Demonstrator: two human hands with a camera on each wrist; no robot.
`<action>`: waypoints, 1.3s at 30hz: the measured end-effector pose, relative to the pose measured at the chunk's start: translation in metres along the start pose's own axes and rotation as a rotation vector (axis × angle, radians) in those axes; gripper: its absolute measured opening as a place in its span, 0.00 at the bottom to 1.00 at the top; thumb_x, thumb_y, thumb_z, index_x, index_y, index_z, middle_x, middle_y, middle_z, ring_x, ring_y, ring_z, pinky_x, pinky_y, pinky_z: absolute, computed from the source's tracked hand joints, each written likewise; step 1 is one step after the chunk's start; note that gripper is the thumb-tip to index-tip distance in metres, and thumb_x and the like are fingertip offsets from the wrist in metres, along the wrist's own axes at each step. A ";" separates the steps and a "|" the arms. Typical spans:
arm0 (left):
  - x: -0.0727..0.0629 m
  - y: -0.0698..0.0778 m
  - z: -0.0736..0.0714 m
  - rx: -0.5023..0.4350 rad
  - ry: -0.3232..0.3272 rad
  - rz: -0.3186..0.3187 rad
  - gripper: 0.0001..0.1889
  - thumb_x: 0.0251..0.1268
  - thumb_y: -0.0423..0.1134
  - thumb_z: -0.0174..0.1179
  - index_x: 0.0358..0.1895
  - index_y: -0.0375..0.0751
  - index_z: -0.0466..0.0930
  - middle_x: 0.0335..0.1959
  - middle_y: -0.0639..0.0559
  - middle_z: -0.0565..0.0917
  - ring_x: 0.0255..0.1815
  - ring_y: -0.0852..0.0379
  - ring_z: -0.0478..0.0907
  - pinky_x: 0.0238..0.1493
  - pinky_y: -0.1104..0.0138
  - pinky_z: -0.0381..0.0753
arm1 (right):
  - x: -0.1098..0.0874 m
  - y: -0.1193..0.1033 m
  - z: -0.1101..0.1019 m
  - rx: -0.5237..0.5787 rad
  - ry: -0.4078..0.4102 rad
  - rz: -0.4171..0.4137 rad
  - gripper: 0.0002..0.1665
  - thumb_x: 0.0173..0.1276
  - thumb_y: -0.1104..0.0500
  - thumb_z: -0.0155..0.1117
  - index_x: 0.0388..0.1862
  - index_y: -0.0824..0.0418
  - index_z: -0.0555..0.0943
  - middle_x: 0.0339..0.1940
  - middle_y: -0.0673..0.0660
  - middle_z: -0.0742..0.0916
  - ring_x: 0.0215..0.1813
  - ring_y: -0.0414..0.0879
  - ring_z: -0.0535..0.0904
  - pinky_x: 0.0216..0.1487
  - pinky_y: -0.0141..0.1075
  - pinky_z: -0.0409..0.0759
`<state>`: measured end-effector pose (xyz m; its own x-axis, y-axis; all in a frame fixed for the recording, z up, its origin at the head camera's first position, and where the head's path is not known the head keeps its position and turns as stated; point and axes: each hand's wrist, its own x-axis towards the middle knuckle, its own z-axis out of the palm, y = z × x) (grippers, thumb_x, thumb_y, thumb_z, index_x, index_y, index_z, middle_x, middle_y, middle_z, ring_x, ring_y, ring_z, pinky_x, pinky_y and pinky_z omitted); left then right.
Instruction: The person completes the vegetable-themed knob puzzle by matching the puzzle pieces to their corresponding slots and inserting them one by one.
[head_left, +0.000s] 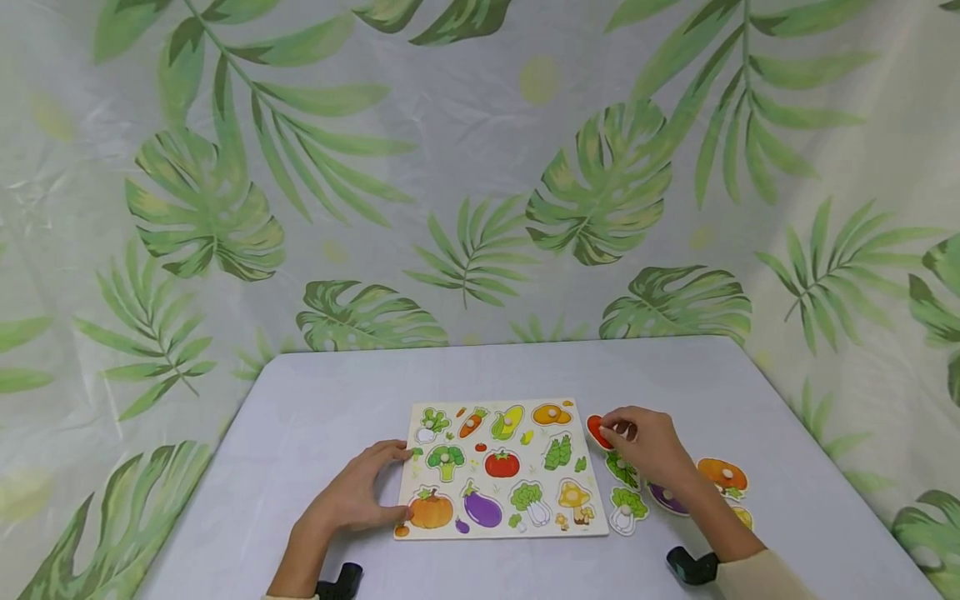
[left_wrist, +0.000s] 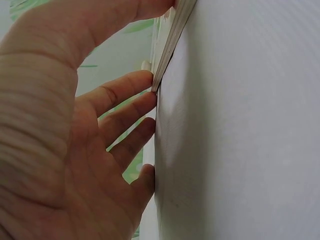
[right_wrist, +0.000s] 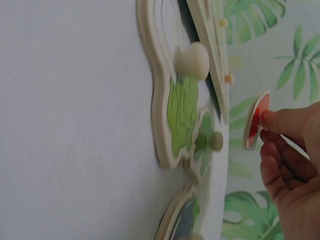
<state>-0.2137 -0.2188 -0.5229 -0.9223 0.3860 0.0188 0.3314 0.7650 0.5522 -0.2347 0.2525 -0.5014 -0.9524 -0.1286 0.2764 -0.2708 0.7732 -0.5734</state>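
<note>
My right hand (head_left: 647,440) pinches a red puzzle piece (head_left: 596,429) between thumb and fingertips, just off the board's right edge. In the right wrist view this red piece (right_wrist: 255,121) is tilted up, raised off the table. A flat vegetable puzzle board (head_left: 501,533) lies in front of me, with pictures such as a tomato, a pumpkin and an eggplant. My left hand (head_left: 358,492) is at the board's left edge, fingers spread and thumb by the pumpkin corner. In the left wrist view, fingertips (left_wrist: 145,79) touch the board's side edge (left_wrist: 172,45).
Loose knobbed pieces lie right of the board: a leafy white-stemmed one (head_left: 626,510), a green one (head_left: 621,469), a purple one (head_left: 666,500) partly under my right arm, an orange one (head_left: 722,475) and a yellow one (head_left: 742,517). A leaf-print sheet (head_left: 480,167) hangs behind the table.
</note>
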 end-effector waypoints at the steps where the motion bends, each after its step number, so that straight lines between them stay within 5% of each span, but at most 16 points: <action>1: 0.000 0.000 0.000 -0.002 0.001 0.000 0.40 0.43 0.56 0.77 0.64 0.48 0.78 0.73 0.51 0.74 0.77 0.43 0.67 0.74 0.39 0.68 | 0.001 -0.003 0.002 0.006 0.001 -0.003 0.07 0.67 0.60 0.74 0.44 0.56 0.89 0.35 0.49 0.88 0.35 0.43 0.75 0.32 0.27 0.79; 17: -0.002 -0.003 -0.002 -0.009 -0.002 0.018 0.40 0.45 0.59 0.78 0.65 0.49 0.78 0.73 0.51 0.74 0.77 0.41 0.67 0.74 0.36 0.67 | 0.013 -0.041 0.028 0.091 -0.013 -0.073 0.09 0.65 0.63 0.76 0.43 0.55 0.91 0.37 0.48 0.89 0.35 0.41 0.77 0.35 0.28 0.80; 26: -0.005 -0.008 -0.004 -0.019 -0.006 0.002 0.43 0.45 0.63 0.78 0.67 0.51 0.78 0.75 0.54 0.73 0.78 0.41 0.66 0.75 0.36 0.65 | 0.015 -0.063 0.055 0.173 -0.117 -0.159 0.09 0.65 0.64 0.75 0.43 0.54 0.91 0.39 0.46 0.89 0.36 0.39 0.77 0.37 0.27 0.82; 39: -0.005 -0.006 -0.005 -0.022 0.008 0.004 0.44 0.41 0.62 0.81 0.65 0.52 0.79 0.74 0.54 0.75 0.77 0.41 0.67 0.75 0.38 0.66 | 0.020 -0.083 0.078 0.227 -0.188 -0.177 0.10 0.65 0.67 0.74 0.40 0.54 0.91 0.38 0.45 0.89 0.37 0.37 0.78 0.37 0.27 0.82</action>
<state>-0.2120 -0.2272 -0.5223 -0.9226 0.3848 0.0281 0.3311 0.7520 0.5700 -0.2424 0.1376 -0.5080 -0.8912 -0.3769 0.2524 -0.4386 0.5737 -0.6918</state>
